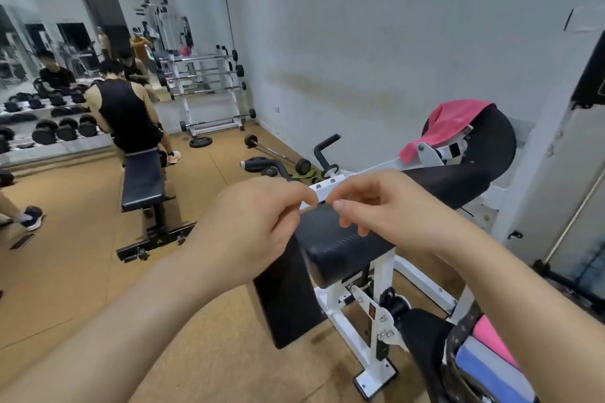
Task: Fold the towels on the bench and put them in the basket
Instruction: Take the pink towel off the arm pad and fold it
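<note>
Hands: two, bare, raised side by side.
- Left hand (262,226): fingers curled in, thumb against the forefinger, nothing visible in it.
- Right hand (376,206): fingers curled, tips almost meeting those of the left, nothing visible in it.

Tabletop (343,249): one, directly beneath and beyond the hands. It has black padded vinyl with a fine ribbed grain and rounded corners, on a white tubular steel frame (366,347) with bolted plates. A small red label sits on the frame below the hands, too small to read.

Pink towel (448,127): one, soft cloth, unfolded. It is draped over the raised back pad of the tabletop, beyond and to the right of the right hand.

Basket (458,337): one, with a dark rim dotted with pale spots, under the right forearm near the lower right corner. It holds three folded towels (484,370) stacked edge to edge: pink, pale and blue.

Second bench (142,180): one, flat with a black pad, beyond and to the left of the left hand. A person in a black sleeveless top (126,114) sits on its far end. A small pale mark on its base is unreadable.

Barbell rack (209,91): one, white, far beyond the left hand, against the mirror.

Floor (82,255): tan, speckled matting.
</note>
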The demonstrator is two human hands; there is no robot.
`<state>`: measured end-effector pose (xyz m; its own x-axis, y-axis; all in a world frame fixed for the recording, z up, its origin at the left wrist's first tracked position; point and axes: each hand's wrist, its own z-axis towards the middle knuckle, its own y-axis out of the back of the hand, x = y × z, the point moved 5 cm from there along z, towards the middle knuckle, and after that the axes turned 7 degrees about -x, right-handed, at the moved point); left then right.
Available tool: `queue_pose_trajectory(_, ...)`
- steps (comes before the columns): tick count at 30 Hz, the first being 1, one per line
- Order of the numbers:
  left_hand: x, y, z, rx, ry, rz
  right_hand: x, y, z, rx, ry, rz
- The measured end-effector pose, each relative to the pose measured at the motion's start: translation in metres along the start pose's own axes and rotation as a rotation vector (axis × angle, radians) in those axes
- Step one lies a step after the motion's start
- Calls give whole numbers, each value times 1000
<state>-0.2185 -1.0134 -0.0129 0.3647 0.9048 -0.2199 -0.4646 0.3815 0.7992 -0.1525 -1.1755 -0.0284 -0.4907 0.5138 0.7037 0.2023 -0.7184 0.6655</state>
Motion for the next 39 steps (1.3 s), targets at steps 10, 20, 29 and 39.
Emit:
queue_pose_trajectory(10,176,-10,49,104,170,-206,50,-100,172,412,-87,-577)
queue_pose_trajectory(20,276,-134,152,341,-99,-155,-26,-129,290,512,-287,-943)
queue_pose_trajectory(29,353,-214,228,474,-353,-146,-58,-98,339,455,-449,-1126)
queue_pose_trajectory(39,423,-313,372,466,-533,-369,-157,-88,419,-308,-1074,-444)
